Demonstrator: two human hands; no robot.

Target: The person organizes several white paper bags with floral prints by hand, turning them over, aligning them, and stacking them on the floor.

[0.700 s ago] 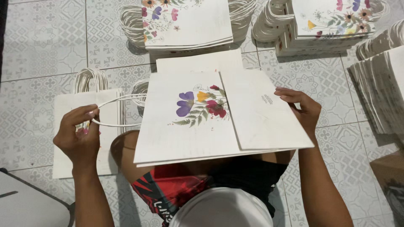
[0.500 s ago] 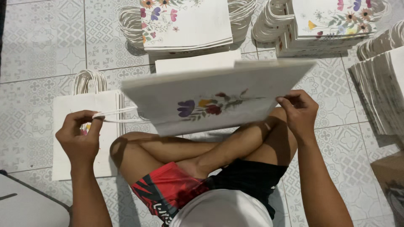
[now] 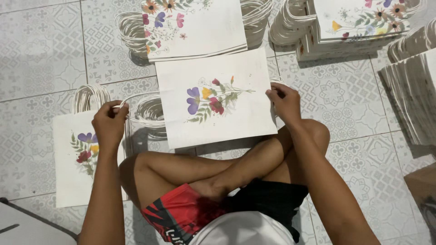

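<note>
A white paper bag with a printed flower bouquet (image 3: 218, 102) lies flat on the tiled floor in front of my crossed legs. My right hand (image 3: 284, 102) rests on its right edge, fingers pressing the paper. My left hand (image 3: 110, 122) pinches the bag's white cord handle (image 3: 147, 111) at its left side. Under my left hand lies another flowered white bag (image 3: 75, 156) with cord handles at its top.
Stacks of the same flowered bags (image 3: 195, 27) sit at the top middle and top right (image 3: 359, 22), with bundles of cord handles beside them. A pile of flat bags on edge (image 3: 411, 95) lies at the right. A grey object (image 3: 27, 227) is at the bottom left.
The bag was lifted and tilted off my lap, then laid flat on the floor ahead of my legs. My hands followed it forward.
</note>
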